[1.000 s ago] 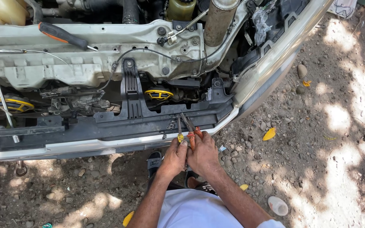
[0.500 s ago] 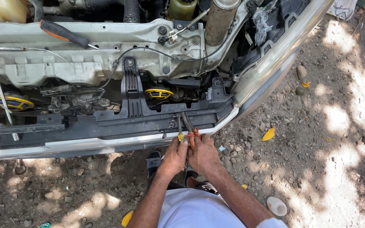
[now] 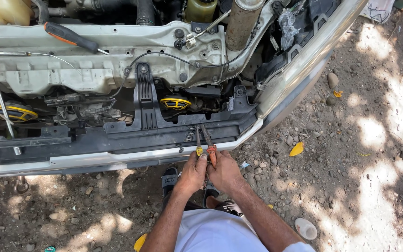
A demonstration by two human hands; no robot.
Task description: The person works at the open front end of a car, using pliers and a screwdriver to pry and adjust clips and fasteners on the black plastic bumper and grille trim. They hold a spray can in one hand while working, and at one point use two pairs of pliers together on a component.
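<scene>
My left hand (image 3: 192, 173) and my right hand (image 3: 225, 172) are pressed together at the front of a car, just below its black plastic front panel (image 3: 131, 140). The left hand grips a tool with a yellow handle (image 3: 199, 150). The right hand grips pliers with an orange handle (image 3: 211, 151). Both metal tips reach up to a small fastener on the panel's lower edge (image 3: 190, 136). The pale bumper strip (image 3: 94, 161) runs beneath the panel.
A screwdriver with a black and orange handle (image 3: 71, 37) lies on the upper metal crossmember (image 3: 117, 46). Two yellow-ringed horns (image 3: 175, 102) (image 3: 12, 112) sit behind the panel. Stony dirt ground with yellow leaves (image 3: 296, 149) lies to the right. My sandalled foot (image 3: 169, 178) is below.
The hands stay at the same spot on the panel; the tool handles have shifted only slightly.
</scene>
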